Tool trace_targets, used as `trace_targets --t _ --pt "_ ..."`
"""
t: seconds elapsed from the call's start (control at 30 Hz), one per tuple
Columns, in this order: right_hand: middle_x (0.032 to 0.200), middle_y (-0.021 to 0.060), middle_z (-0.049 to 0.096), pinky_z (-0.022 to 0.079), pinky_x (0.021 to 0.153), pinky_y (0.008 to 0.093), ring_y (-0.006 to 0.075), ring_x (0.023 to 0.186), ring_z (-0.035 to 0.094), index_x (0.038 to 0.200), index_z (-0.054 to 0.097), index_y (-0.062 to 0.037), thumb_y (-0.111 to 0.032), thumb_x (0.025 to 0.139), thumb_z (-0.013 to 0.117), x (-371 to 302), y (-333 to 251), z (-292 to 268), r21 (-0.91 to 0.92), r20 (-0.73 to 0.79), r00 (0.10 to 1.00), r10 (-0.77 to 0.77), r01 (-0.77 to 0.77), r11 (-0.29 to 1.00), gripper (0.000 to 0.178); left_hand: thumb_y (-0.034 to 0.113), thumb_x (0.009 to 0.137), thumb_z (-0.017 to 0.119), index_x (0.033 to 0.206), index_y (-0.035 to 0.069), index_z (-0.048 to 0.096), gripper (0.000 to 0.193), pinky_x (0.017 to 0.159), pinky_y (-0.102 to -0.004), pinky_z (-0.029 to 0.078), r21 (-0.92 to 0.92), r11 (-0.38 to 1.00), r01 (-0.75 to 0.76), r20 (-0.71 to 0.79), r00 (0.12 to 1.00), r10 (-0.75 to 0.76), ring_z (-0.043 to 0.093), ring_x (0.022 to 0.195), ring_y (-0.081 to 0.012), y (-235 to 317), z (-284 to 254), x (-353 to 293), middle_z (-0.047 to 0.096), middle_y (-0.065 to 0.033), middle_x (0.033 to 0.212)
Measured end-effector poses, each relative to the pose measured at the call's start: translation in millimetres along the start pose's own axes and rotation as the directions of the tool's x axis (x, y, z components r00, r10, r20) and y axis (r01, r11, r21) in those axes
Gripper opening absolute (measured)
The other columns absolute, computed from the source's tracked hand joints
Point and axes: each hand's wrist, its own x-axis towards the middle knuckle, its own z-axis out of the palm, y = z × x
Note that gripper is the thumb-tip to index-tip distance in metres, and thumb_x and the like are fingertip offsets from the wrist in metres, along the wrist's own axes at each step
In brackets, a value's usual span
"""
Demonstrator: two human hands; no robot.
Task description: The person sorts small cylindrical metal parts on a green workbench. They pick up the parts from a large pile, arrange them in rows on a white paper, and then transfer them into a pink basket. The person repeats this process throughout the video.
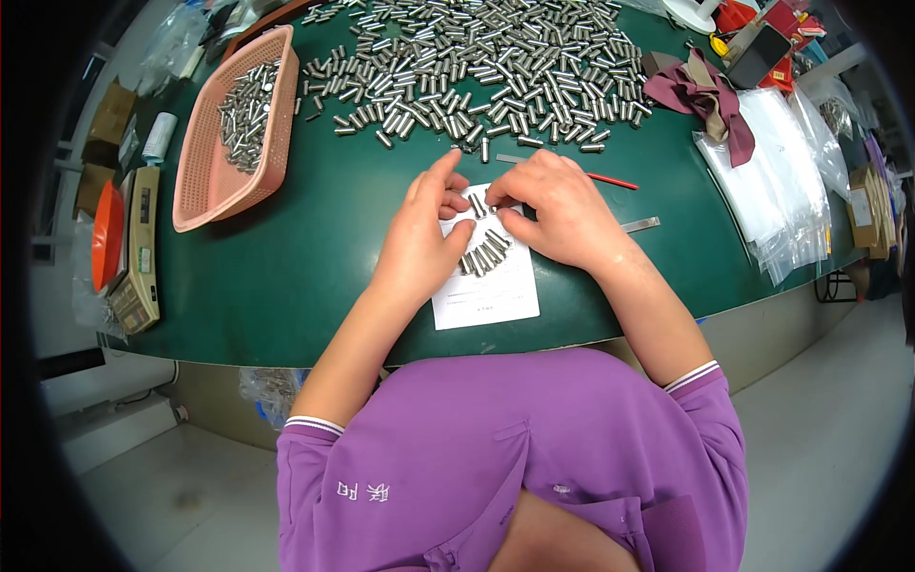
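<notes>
- Nearest you, at the lower centre of the frame, your purple shirt (515,458) fills the view, and both forearms run up from it to the middle of the picture.
- Your left hand (424,234) rests on the white paper sheet (491,291), fingers curled loosely and forefinger raised; I cannot tell whether it pinches anything. Its thumb sits just beside the row of small metal pins (484,253), seemingly to keep them lined up.
- Your right hand (558,210) lies at centre, fingers bent toward a single pin (476,204) standing apart above the row; thumb and fingertips look closed toward it, though a firm grip is not clear.
- The pins lie side by side on the paper, likely so they show against the white and can be counted.
- Just beyond your hands, a red pen (615,180) and a flat metal strip (640,225) lie on the green table (286,267).
- At upper centre spreads the loose heap of pins (477,67), within reach.
- At upper left, a pink basket (205,191) holds more pins, kept separate from the heap.
- At right, clear plastic bags (772,191) are stacked beside a maroon cloth (710,95).
</notes>
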Motion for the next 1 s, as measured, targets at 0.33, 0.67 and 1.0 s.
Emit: trace_targets --t 0.33,0.67,1.0 --pt "0.084 0.0001 0.064 0.046 0.082 0.0387 0.0235 0.087 0.059 0.095 0.066 -0.0111 -0.013 0.071 0.078 0.4 -3.3 -5.0 0.015 -0.009 0.997 0.073 -0.073 0.997 0.026 -0.012 0.083 0.057 0.145 0.007 0.043 0.066 0.085 -0.0295 0.053 0.037 0.999 -0.015 -0.093 0.995 0.018 0.064 0.092 -0.0155 -5.3 -2.0 2.3 0.064 -0.0084 0.109" --pt "0.089 0.0027 0.063 0.046 0.084 0.0402 0.0252 0.092 0.057 0.086 0.067 -0.0115 -0.019 0.073 0.076 -2.4 0.0 -4.2 -0.054 -0.031 0.998 0.049 -0.050 0.997 0.017 -0.008 0.084 0.058 0.150 0.009 0.038 0.071 0.087 -0.0316 0.050 0.243 0.949 -0.202 -0.012 0.977 0.211 0.063 0.095 -0.0186 -8.9 -1.1 -0.9 0.070 -0.0066 0.111" --pt "0.090 0.0029 0.061 0.046 0.083 0.0397 0.0254 0.091 0.057 0.084 0.067 -0.0100 -0.015 0.071 0.077 -2.7 1.9 -1.7 -0.051 -0.043 0.998 0.035 -0.037 0.998 0.017 -0.005 0.079 0.067 0.152 0.006 0.030 0.082 0.088 -0.0314 0.050 0.091 0.994 -0.057 -0.019 0.998 0.059 0.062 0.095 -0.0182 -5.8 0.5 -1.8 0.064 -0.0097 0.111"
